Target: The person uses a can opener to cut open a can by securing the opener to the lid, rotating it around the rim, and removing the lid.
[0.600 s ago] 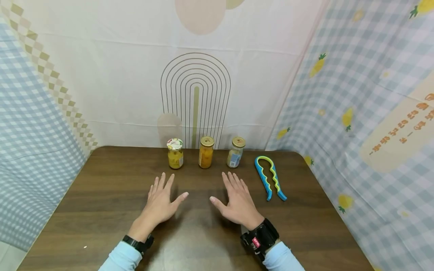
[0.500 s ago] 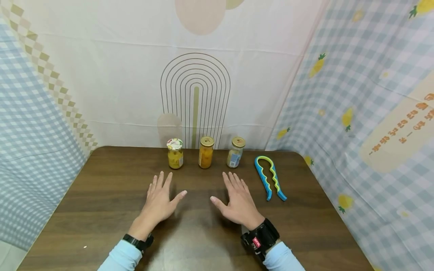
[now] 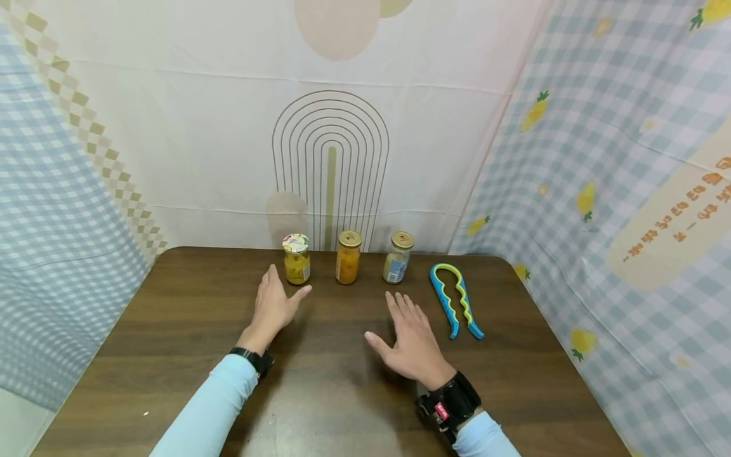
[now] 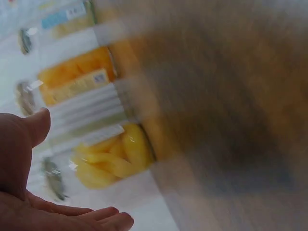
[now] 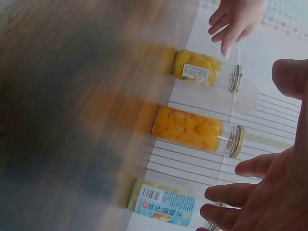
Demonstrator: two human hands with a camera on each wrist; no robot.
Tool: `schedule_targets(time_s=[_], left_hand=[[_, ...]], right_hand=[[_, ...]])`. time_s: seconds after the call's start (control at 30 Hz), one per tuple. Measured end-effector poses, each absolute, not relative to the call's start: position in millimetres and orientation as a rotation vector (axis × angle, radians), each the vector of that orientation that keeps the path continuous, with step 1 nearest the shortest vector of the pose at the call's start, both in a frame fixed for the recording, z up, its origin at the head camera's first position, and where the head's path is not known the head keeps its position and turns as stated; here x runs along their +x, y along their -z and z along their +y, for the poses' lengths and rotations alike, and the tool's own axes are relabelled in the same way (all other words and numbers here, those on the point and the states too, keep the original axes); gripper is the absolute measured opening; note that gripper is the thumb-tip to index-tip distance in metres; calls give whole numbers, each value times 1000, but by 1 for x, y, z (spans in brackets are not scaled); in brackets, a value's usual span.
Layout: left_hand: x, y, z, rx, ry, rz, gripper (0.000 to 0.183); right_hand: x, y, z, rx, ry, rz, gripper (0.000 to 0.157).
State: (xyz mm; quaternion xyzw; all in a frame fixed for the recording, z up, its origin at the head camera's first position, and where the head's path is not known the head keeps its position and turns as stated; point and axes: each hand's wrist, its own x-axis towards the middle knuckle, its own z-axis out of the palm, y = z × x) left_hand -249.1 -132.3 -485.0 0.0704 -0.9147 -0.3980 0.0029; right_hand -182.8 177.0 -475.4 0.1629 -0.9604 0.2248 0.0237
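My left hand (image 3: 275, 307) is just left of and in front of a jar of yellow fruit (image 3: 297, 269) with a patterned white lid. Its thumb and fingers are spread apart with nothing between them, and the left wrist view shows the jar (image 4: 113, 161) facing that gap. My right hand (image 3: 415, 346) hovers over the table with fingers extended, holding nothing. Beyond it stands a jar with a blue label (image 3: 395, 266) and gold lid. Between these two stands a jar of orange fruit (image 3: 347, 265), also gold-lidded. All three jars are upright.
A blue and green jar opener (image 3: 457, 301) lies on the brown wooden table (image 3: 320, 406), right of the jars. A white patterned cloth (image 3: 223, 158) hangs behind the table's back edge. Checked cloths (image 3: 571, 254) hang at both sides.
My left hand has moved forward to beside the yellow fruit jar and turned thumb-up. My right hand has shifted slightly right and back. The jars and jar opener stay put.
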Motion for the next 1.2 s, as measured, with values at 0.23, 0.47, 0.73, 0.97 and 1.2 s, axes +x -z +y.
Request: schedule_targets(time_s=[0.23, 0.47, 0.73, 0.97, 1.2], left_hand=[[-287, 489, -138, 262, 1552, -2703, 114], [-309, 502, -137, 226, 1725, -2497, 103], [-318, 515, -136, 123, 1719, -2450, 70], [-319, 517, -137, 128, 1758, -2448, 71], [-318, 515, -136, 141, 1785, -2425, 74]], right_hand=[[-179, 478, 189, 472, -690, -2965, 98], [-175, 483, 198, 461, -689, -2960, 95], [-176, 481, 202, 463, -664, -2983, 96], [-176, 484, 203, 470, -651, -2991, 98], [-179, 486, 202, 480, -664, -2972, 97]])
